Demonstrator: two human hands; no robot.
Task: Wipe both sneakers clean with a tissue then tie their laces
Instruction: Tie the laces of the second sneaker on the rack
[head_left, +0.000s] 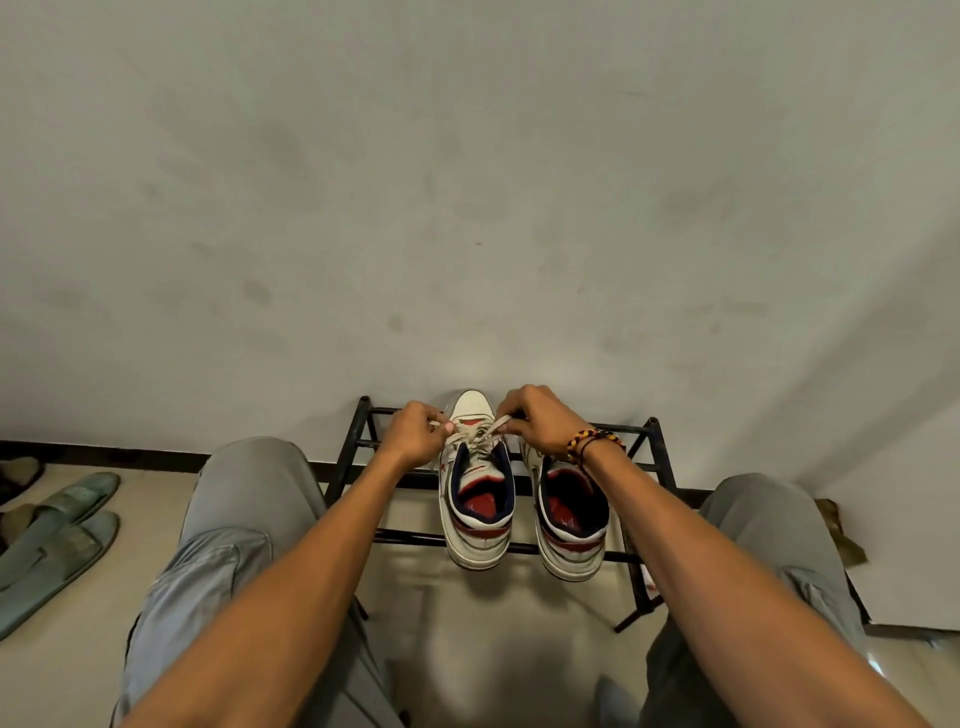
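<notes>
Two white sneakers with red and navy trim stand side by side on a low black metal rack (363, 447), toes toward the wall. Over the left sneaker (475, 519), my left hand (415, 434) pinches one end of its beige lace (475, 436). My right hand (535, 423) pinches the other end, pulled up from the tongue. The toe of the right sneaker (571, 525) is hidden behind my right wrist, which wears beaded bracelets. No tissue is in view.
My knees in grey trousers (239, 509) flank the rack. A grey wall (467, 208) rises right behind it. Green slippers (57, 530) lie on the tiled floor at the left. A white board (909, 545) leans at the right.
</notes>
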